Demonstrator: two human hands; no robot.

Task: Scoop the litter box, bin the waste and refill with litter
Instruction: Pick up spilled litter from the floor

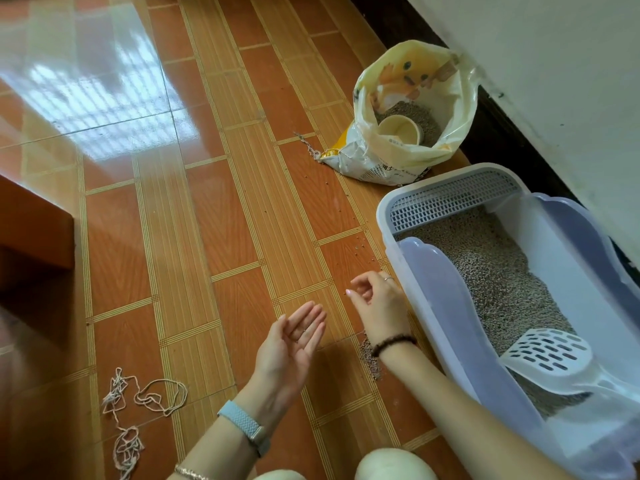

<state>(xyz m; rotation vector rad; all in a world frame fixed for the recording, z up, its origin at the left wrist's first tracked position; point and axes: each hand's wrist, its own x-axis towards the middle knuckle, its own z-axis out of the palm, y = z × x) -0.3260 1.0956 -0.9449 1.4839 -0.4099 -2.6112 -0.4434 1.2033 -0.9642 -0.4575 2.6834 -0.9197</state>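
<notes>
Head: lavender litter box [450,323]; grey pellets [495,271]

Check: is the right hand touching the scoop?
Apart. The head view shows the scoop lying on the litter inside the litter box. The right hand is outside over the floor, with the box's wall between them.

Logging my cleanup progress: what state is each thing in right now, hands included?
Yellow-and-white plastic litter bag: open.
Cream round cup: inside bag.
Lavender plastic litter box: holds litter.
White slotted plastic scoop: lying in box.
Left hand: open, palm up.
Right hand: fingers curled, grip unclear.
</notes>
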